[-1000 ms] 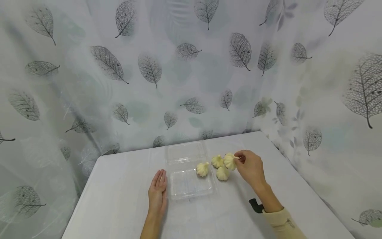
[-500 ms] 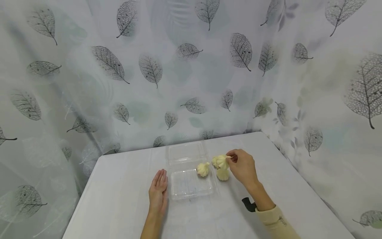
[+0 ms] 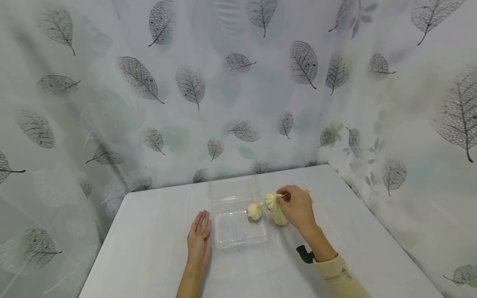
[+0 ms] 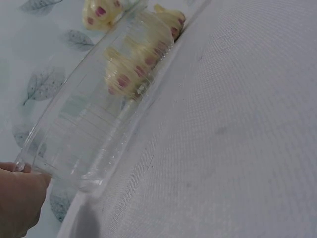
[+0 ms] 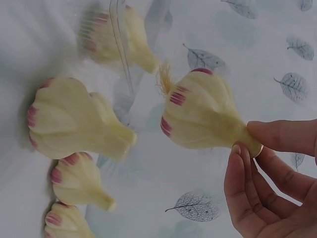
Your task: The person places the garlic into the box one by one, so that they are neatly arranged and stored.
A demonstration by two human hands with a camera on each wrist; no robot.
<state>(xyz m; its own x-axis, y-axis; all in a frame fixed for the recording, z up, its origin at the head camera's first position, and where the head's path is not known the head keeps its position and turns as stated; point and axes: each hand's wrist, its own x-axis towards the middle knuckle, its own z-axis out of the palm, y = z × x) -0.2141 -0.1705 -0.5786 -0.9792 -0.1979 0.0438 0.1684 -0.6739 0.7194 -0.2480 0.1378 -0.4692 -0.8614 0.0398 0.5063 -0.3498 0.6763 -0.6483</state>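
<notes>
My right hand (image 3: 298, 209) pinches a garlic bulb (image 5: 203, 111) by its stem between thumb and fingers, root hairs pointing away. In the head view this held bulb (image 3: 272, 201) hangs just right of the clear plastic box (image 3: 238, 240). Inside the box, on its right side, sits another garlic bulb (image 3: 255, 211). Close beneath my right hand a garlic bulb (image 3: 279, 217) lies on the table; the tip of one more (image 3: 307, 191) shows behind the hand. My left hand (image 3: 198, 244) lies along the box's left side, fingers straight, fingertips at the box edge in the left wrist view.
The box's clear lid (image 3: 234, 188) lies folded back toward the rear. A white cloth covers the table (image 3: 149, 248), and a leaf-printed curtain (image 3: 238, 103) hangs behind it. In the right wrist view several bulbs (image 5: 74, 116) stand in a row beside the box.
My right hand has moved left toward the box, carrying the pinched garlic bulb. As it shifted, a bulb tip came into view behind the hand. My left hand has kept its place by the box.
</notes>
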